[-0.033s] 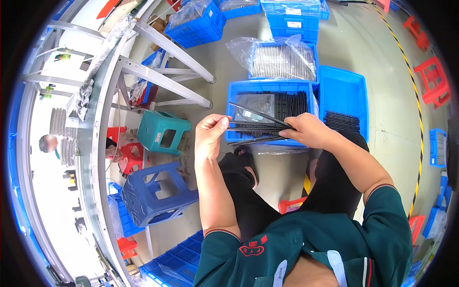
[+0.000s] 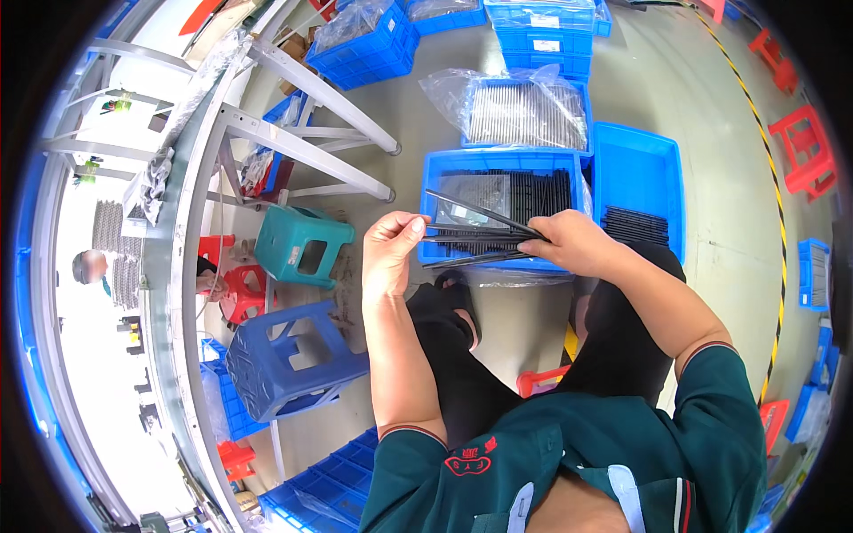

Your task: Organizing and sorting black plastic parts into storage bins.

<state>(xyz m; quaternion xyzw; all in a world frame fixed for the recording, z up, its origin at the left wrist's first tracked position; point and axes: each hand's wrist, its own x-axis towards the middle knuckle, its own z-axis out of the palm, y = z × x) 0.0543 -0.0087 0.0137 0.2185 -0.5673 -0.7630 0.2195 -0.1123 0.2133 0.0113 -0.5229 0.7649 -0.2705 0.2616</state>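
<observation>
Several thin black rods fan out above a blue crate, their right ends gathered in my right hand. That hand is closed round them, thumb on top. My left hand is closed in a pinch at the left end of one rod, with thumb and forefinger together. The other rods spread apart at their left ends, one slanting up and others lower down. Beneath them, the blue crate contains more black rods in rows and a clear plastic bag.
A second blue crate on the right holds a small pile of black rods. Behind stands a crate of silvery rods. On the left are a teal stool, a blue stool and a metal-legged table.
</observation>
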